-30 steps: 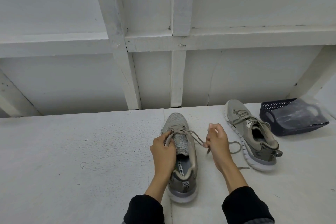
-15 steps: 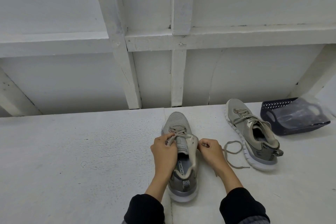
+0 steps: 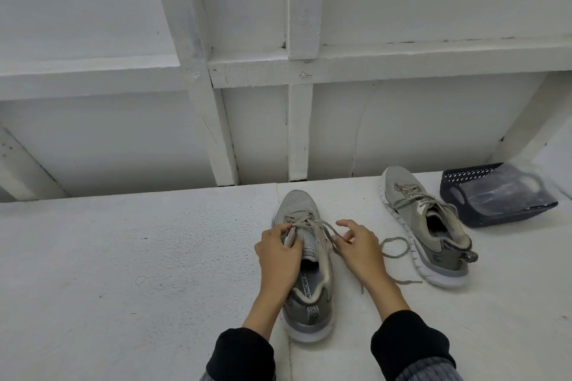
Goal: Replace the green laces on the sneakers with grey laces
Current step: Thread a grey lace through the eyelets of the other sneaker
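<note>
Pinching a grey flat lace (image 3: 322, 227) between thumb and fingertips, the left hand (image 3: 280, 252) sits over the tongue of the near grey mesh sneaker (image 3: 305, 260), its fingers curled at the lower eyelets; the exact eyelet it works at is hidden under the knuckles. Just beside the shoe's right edge, the right hand (image 3: 359, 246) nips the other run of the same lace between thumb and forefinger, while its remaining fingers are spread and raised. From that pinch the lace trails off to the right in a loose loop on the white painted tabletop (image 3: 123, 257), its tip lying near the sole of the second grey sneaker (image 3: 424, 223). That second shoe lies well apart from the first, toe toward the wall, laced, though the colour of its laces is hard to separate from the upper. Behind it, near the right edge, a dark blue perforated plastic basket (image 3: 492, 198) holds a clear plastic bag (image 3: 507, 185) whose contents cannot be made out. Black sleeves (image 3: 241, 356) cover both forearms and are cut off by the lower border. White boards and battens form the wall (image 3: 278, 40) behind.
</note>
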{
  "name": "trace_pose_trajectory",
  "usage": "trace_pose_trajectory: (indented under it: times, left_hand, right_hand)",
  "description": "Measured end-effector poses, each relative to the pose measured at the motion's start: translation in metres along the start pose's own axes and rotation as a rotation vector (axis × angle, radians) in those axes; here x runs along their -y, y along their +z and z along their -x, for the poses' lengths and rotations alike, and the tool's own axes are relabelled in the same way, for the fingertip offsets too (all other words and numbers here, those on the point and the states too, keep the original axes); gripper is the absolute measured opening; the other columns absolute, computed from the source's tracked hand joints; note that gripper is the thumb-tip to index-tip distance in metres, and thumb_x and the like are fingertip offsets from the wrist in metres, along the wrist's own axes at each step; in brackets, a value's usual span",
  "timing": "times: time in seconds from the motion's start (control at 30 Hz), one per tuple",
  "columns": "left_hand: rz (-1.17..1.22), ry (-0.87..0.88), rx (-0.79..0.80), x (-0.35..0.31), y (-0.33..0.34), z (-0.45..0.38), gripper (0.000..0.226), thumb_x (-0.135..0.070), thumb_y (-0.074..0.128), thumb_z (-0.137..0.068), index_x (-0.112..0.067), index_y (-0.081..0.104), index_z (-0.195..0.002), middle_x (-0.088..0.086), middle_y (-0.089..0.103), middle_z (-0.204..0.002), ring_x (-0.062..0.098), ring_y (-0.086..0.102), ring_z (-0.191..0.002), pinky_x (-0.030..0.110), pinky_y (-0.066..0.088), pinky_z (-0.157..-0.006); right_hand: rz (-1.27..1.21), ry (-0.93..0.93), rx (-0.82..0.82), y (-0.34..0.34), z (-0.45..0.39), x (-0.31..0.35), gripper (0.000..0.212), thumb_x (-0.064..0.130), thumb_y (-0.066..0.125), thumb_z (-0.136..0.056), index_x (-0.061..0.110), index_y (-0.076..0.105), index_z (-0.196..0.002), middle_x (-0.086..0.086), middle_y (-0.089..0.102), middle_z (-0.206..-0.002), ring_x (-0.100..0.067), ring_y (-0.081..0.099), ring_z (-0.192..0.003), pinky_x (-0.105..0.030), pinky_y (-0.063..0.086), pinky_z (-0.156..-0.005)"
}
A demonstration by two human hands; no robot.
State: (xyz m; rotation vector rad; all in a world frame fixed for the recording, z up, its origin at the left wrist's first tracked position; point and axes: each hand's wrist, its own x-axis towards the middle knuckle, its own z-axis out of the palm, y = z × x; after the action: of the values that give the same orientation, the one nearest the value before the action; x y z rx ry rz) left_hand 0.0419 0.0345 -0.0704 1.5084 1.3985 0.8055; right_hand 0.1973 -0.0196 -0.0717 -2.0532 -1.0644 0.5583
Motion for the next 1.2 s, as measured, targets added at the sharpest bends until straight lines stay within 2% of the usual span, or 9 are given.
trace_pose_trajectory:
  times: [0.13,0.27,0.4,0.5,0.67,0.8,0.93,1.07,1.2]
  left_hand:
    - [-0.018,-0.032,0.052,-0.009,-0.008,0.001,0.04,-0.043,0.062,-0.074,-0.034,0.061,-0.113,-0.003,0.058,-0.122,0.022,0.043,-0.124,0.042,0.037,-0.106]
    - [0.055,-0.012,0.075,-0.021,-0.014,0.003,0.029,-0.051,0.054,-0.07,-0.046,0.058,-0.099,-0.011,0.059,-0.121,0.017,0.045,-0.126,0.047,0.035,-0.11]
    - [0.197,0.073,0.079,-0.036,-0.016,0.007,0.009,-0.027,0.06,-0.093,-0.034,0.066,-0.091,-0.012,0.065,-0.104,0.008,0.059,-0.106,0.026,0.048,-0.091]
    - [0.187,0.112,0.092,-0.044,-0.018,0.008,0.02,-0.025,0.06,-0.095,-0.037,0.067,-0.081,-0.018,0.065,-0.094,-0.001,0.06,-0.095,0.024,0.046,-0.086]
    - [0.0,0.184,0.135,-0.035,-0.014,0.001,0.025,-0.073,0.05,-0.076,-0.059,0.067,-0.085,-0.021,0.06,-0.112,0.015,0.046,-0.121,0.046,0.039,-0.104]
    - [-0.028,0.169,0.151,-0.039,-0.011,0.002,0.014,-0.057,0.064,-0.082,-0.051,0.068,-0.07,-0.024,0.052,-0.113,0.013,0.036,-0.125,0.048,0.033,-0.108]
    - [-0.008,0.063,0.21,-0.046,-0.018,0.002,0.025,-0.057,0.051,-0.081,-0.038,0.068,-0.081,-0.014,0.058,-0.111,0.018,0.047,-0.118,0.047,0.04,-0.102]
    - [0.398,-0.185,0.303,-0.064,-0.032,0.0,0.023,-0.023,0.043,-0.089,-0.012,0.058,-0.076,0.005,0.066,-0.089,0.01,0.062,-0.078,0.017,0.05,-0.063]
    - [0.894,-0.219,0.247,-0.06,-0.062,-0.018,0.031,-0.01,0.034,-0.102,-0.013,0.047,-0.073,0.004,0.058,-0.075,0.018,0.062,-0.073,0.029,0.043,-0.074]
  right_hand:
    - [0.13,-0.031,-0.016,-0.005,-0.004,0.01,0.009,0.027,0.059,-0.093,0.027,0.067,-0.088,0.009,0.051,-0.092,-0.015,0.041,-0.096,-0.032,0.034,-0.078]
    - [-0.379,-0.034,0.072,-0.028,-0.008,0.038,0.014,0.012,0.062,-0.091,0.024,0.065,-0.097,0.003,0.064,-0.069,-0.011,0.056,-0.065,-0.026,0.046,-0.066]
    - [-0.776,0.02,0.254,-0.032,-0.009,0.059,0.02,-0.005,0.055,-0.092,0.008,0.07,-0.096,-0.005,0.072,-0.079,-0.012,0.066,-0.069,-0.018,0.053,-0.065]
    - [-0.705,0.016,0.233,-0.025,-0.009,0.061,0.014,-0.003,0.065,-0.086,0.007,0.072,-0.092,-0.009,0.074,-0.083,-0.016,0.071,-0.077,-0.021,0.056,-0.069]
    - [-0.466,-0.118,0.072,-0.018,-0.007,0.061,0.008,0.01,0.072,-0.083,0.018,0.075,-0.083,0.001,0.071,-0.082,-0.004,0.061,-0.071,-0.014,0.046,-0.062]
    - [-0.351,-0.153,-0.027,-0.015,-0.006,0.06,0.01,0.015,0.071,-0.084,0.024,0.073,-0.082,0.0,0.063,-0.094,-0.014,0.054,-0.081,-0.014,0.042,-0.068]
    - [-0.358,-0.151,-0.041,-0.012,-0.006,0.058,0.012,0.013,0.07,-0.085,0.024,0.072,-0.081,0.002,0.062,-0.097,-0.015,0.055,-0.084,-0.009,0.041,-0.068]
    - [-0.355,-0.116,-0.075,-0.002,-0.006,0.054,0.011,0.011,0.065,-0.088,0.021,0.068,-0.084,0.002,0.061,-0.095,-0.013,0.056,-0.082,-0.009,0.042,-0.065]
    - [-0.456,0.034,-0.244,-0.006,-0.01,0.034,0.009,0.009,0.059,-0.092,0.016,0.064,-0.088,-0.003,0.064,-0.088,-0.019,0.06,-0.076,-0.02,0.045,-0.062]
